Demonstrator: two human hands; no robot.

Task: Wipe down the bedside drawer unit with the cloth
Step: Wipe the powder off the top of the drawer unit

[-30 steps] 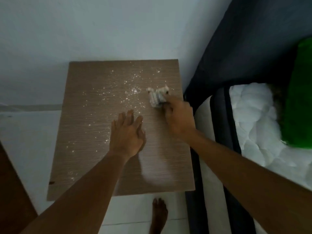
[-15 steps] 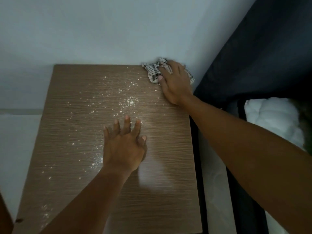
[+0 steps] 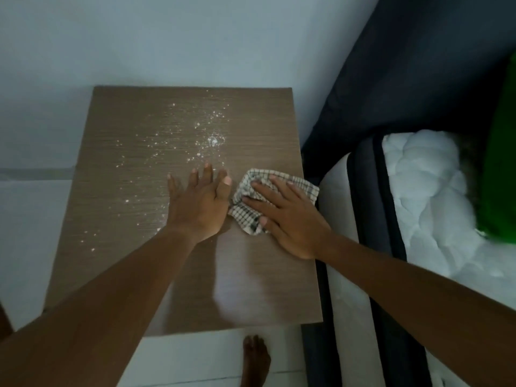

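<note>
The bedside drawer unit shows its brown wood-grain top (image 3: 117,219), with white powder specks (image 3: 212,141) scattered over its left and far middle. A checked cloth (image 3: 245,216) lies flat near the top's right edge. My right hand (image 3: 287,219) presses down on the cloth with fingers spread. My left hand (image 3: 198,205) rests flat on the wood just left of the cloth, fingers apart and holding nothing. The strip of wood at the right, from the far corner down to the cloth, looks free of powder.
A pale wall (image 3: 167,37) stands behind the unit. A bed with a dark headboard (image 3: 418,65), white quilted mattress (image 3: 424,191) and a green item (image 3: 499,163) is right beside the unit. My bare foot (image 3: 255,358) stands on the light floor by the front edge.
My right hand has dragged the cloth from the far right corner toward me along the right edge, and it now sits beside my left hand. The left hand stays pressed on the top.
</note>
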